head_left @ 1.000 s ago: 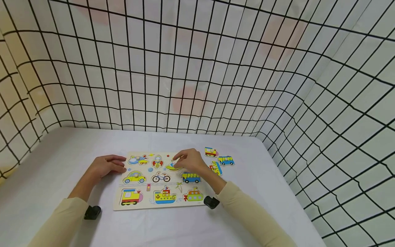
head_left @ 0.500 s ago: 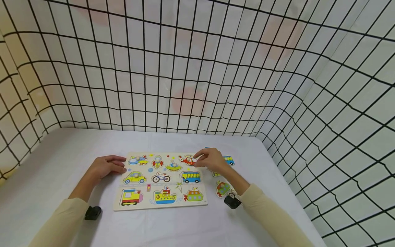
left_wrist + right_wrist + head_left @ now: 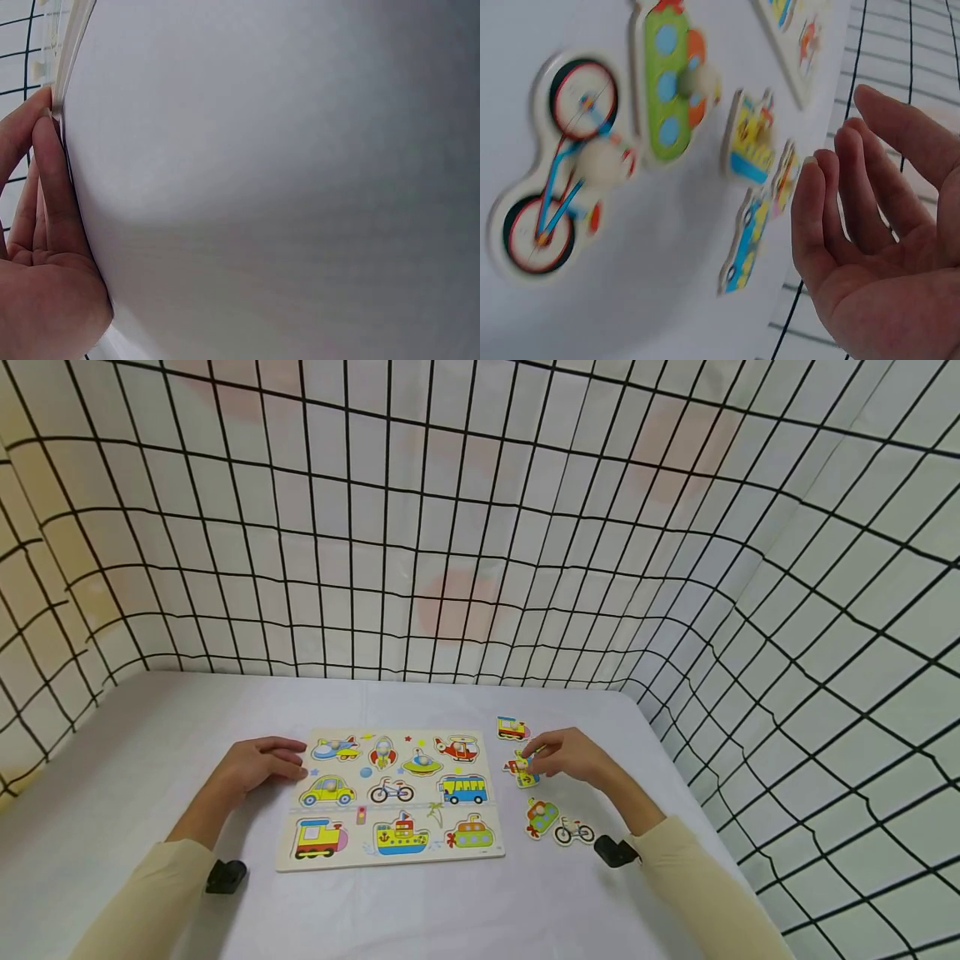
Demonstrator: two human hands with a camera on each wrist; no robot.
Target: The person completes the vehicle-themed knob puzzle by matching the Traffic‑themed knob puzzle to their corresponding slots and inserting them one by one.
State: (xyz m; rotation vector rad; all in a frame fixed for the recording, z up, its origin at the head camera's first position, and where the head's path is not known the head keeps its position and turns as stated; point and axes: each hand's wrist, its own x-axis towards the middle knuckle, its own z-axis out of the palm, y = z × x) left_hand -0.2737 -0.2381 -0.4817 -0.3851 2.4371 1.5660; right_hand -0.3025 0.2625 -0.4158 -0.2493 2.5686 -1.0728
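Note:
A wooden knob puzzle board (image 3: 435,862) with vehicle pictures lies on the table in the head view. My left hand (image 3: 258,762) rests at its left edge, fingertips touching the rim; in the left wrist view the fingers meet the board's edge. Right of the board, my right hand (image 3: 573,756) hovers over loose pieces with relaxed fingers and nothing between them. Its fingertips overlap the ship piece (image 3: 527,772). The bus piece (image 3: 746,240) is hidden behind this hand in the head view but shows in the right wrist view. The train piece (image 3: 512,727) lies just beyond.
A submarine piece (image 3: 542,817) and a bicycle piece (image 3: 574,832) lie nearer the right wrist. Knobbed pieces, among them a helicopter (image 3: 457,748) and a saucer (image 3: 422,763), sit in the board's upper row. Black wire grid (image 3: 465,635) encloses the white table's far and side edges.
My right hand has moved right, from the saucer past the helicopter, off the board and over the loose pieces. The helicopter, submarine and bicycle have come into sight. The left hand stays put.

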